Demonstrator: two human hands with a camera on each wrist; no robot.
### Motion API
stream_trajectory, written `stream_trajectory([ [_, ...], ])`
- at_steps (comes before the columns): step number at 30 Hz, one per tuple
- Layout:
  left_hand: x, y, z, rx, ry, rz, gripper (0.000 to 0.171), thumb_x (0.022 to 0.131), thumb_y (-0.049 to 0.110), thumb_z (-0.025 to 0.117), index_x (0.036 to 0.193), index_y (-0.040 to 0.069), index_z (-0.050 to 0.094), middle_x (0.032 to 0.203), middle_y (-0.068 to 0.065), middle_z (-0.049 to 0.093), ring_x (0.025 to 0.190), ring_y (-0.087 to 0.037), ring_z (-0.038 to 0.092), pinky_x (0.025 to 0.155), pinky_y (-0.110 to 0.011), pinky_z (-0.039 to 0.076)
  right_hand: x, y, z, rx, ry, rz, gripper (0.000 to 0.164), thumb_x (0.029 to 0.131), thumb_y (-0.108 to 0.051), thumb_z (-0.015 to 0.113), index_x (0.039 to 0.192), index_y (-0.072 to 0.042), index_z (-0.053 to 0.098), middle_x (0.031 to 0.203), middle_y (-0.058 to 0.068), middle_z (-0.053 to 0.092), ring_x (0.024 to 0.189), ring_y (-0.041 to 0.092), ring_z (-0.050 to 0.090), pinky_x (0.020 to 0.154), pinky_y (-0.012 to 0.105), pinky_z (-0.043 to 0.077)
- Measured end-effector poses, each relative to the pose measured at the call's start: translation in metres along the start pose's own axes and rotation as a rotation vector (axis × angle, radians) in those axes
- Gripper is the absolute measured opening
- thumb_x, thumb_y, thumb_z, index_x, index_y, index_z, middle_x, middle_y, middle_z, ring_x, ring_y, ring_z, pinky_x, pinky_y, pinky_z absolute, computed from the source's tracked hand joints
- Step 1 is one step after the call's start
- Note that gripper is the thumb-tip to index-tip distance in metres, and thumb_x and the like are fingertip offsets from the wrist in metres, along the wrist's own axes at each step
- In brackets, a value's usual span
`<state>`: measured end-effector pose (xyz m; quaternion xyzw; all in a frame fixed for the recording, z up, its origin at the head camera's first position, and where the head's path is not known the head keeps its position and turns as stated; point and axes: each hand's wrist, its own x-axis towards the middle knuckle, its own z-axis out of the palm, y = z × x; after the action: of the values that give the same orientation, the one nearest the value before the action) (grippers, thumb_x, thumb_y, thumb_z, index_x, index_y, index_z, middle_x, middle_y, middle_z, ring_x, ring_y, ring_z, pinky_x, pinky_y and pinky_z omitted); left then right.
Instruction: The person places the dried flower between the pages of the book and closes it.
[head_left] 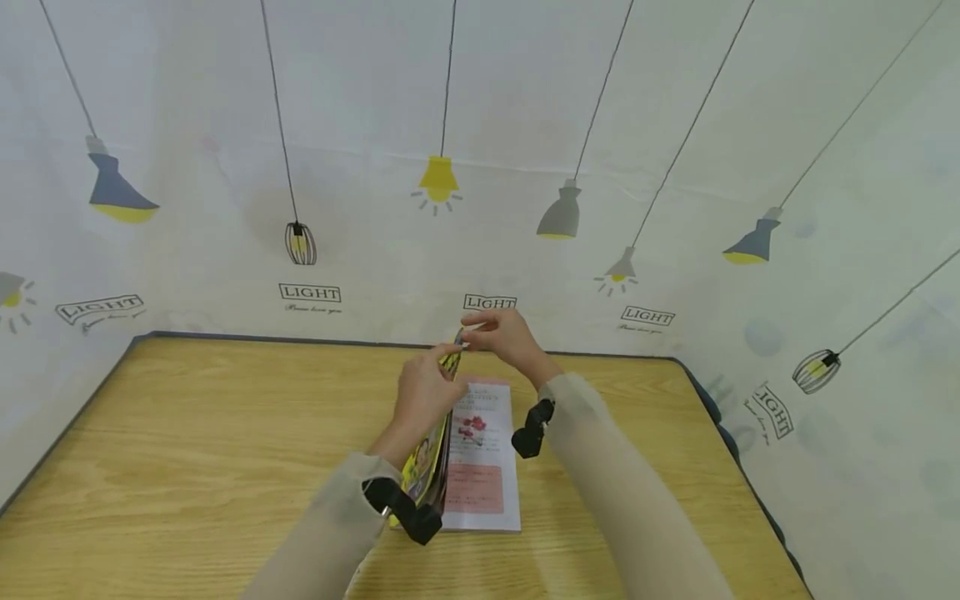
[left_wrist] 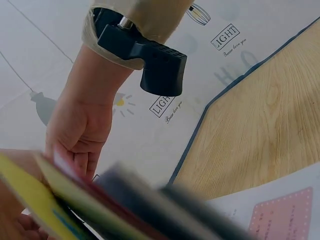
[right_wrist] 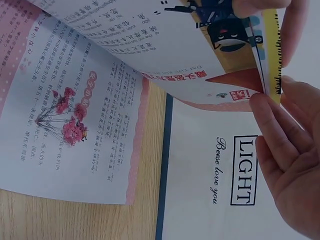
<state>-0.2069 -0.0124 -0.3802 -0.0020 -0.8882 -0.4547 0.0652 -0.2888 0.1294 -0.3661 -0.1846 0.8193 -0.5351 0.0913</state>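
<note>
An open booklet (head_left: 483, 450) lies on the table, its right-hand page flat with printed text and a pink box. Its yellow cover and a bundle of pages (head_left: 431, 462) stand nearly upright along the left side. With thumb and fingers my left hand (head_left: 423, 392) grips the upper part of that bundle. At the far top corner my right hand (head_left: 504, 337) pinches the edge of the pages. The right wrist view has the right hand (right_wrist: 295, 160) with thumb and fingertips at the yellow edge. Raised pages (left_wrist: 100, 205) blur across the left wrist view.
The wooden table (head_left: 225, 433) has a dark edge strip and borders a pale wall covering (head_left: 360, 100) printed with lamps and "LIGHT" labels. Black cameras are strapped to both wrists, the left one (head_left: 405, 508) close to the booklet's near end.
</note>
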Motion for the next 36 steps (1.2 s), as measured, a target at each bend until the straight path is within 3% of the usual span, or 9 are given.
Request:
stream_trajectory([
  [6,-0.003,-0.01,-0.001,-0.074,-0.12,0.07,0.051,0.079,0.017,0.067,0.129,0.01,0.057,0.067,-0.003,0.056,0.058,-0.014,0.049,0.053,-0.027,0.039,0.0,0.002,-0.004,-0.019,0.005,0.05,0.03,0.087,-0.006,0.065,0.116,0.003,0.063,0.1,0.02,0.066,0.084,0.028,0.066,0.078,0.04,0.05],
  [12,-0.007,-0.023,0.001,-0.162,-0.254,0.075,0.049,0.087,0.032,0.065,0.131,0.013,0.055,0.077,-0.003,0.058,0.067,-0.015,0.052,0.06,-0.029,0.042,-0.002,0.005,-0.009,-0.047,0.014,0.107,0.031,0.086,-0.005,0.065,0.115,0.004,0.063,0.098,0.019,0.067,0.083,0.025,0.066,0.077,0.034,0.05],
  [19,-0.014,-0.042,0.007,-0.193,-0.384,0.047,0.045,0.086,0.022,0.068,0.129,0.014,0.057,0.086,-0.003,0.057,0.071,-0.016,0.052,0.059,-0.029,0.043,-0.006,0.013,-0.013,-0.048,0.023,0.166,0.033,0.085,-0.003,0.065,0.117,0.005,0.062,0.099,0.019,0.067,0.085,0.028,0.066,0.08,0.036,0.049],
  [28,-0.027,-0.074,0.012,-0.068,-0.463,0.029,0.042,0.081,0.011,0.073,0.122,0.01,0.063,0.092,-0.005,0.057,0.08,-0.017,0.053,0.063,-0.03,0.046,-0.02,0.037,-0.019,-0.098,0.074,0.266,0.033,0.086,-0.003,0.064,0.118,0.004,0.062,0.101,0.018,0.066,0.089,0.028,0.064,0.088,0.044,0.044],
  [36,-0.037,-0.1,0.011,0.024,-0.435,0.022,0.042,0.078,0.011,0.075,0.118,0.01,0.065,0.088,-0.004,0.051,0.08,-0.018,0.046,0.068,-0.032,0.041,-0.031,0.064,-0.02,-0.138,0.095,0.295,0.035,0.086,-0.002,0.063,0.121,0.004,0.059,0.103,0.019,0.064,0.093,0.027,0.061,0.087,0.042,0.044],
])
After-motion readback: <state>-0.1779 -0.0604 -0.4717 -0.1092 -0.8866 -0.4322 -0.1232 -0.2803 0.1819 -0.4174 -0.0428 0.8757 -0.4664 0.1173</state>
